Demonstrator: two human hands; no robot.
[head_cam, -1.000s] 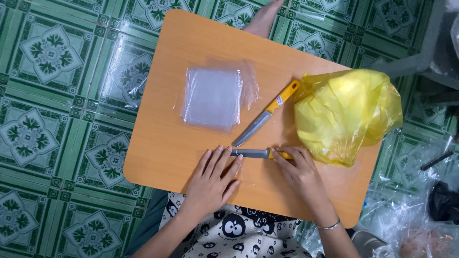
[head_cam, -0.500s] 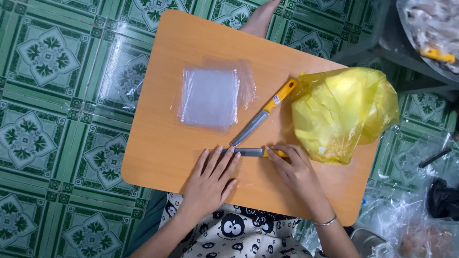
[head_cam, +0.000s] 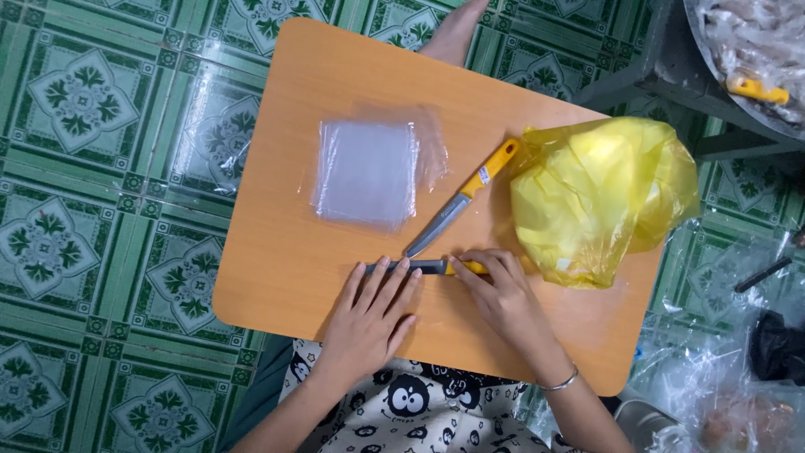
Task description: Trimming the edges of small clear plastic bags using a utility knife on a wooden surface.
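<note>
A small yellow-handled knife lies flat across the wooden table, close to me. My left hand rests flat on the table with its fingertips on the grey blade. My right hand grips the yellow handle end with its fingers curled over it. A second, longer knife with a yellow handle lies diagonally just beyond. To the left of it sits a stack of clear plastic bags. A bulging yellow plastic bag sits on the table's right side, just beyond my right hand.
The low table stands on a green patterned tile floor. A metal tray holding pale items and a yellow-handled tool is at the upper right. Crumpled clear plastic and dark objects lie on the floor at the lower right.
Both hands stay on the small knife in about the same place. The view has shifted slightly, bringing the tray at the upper right into sight.
</note>
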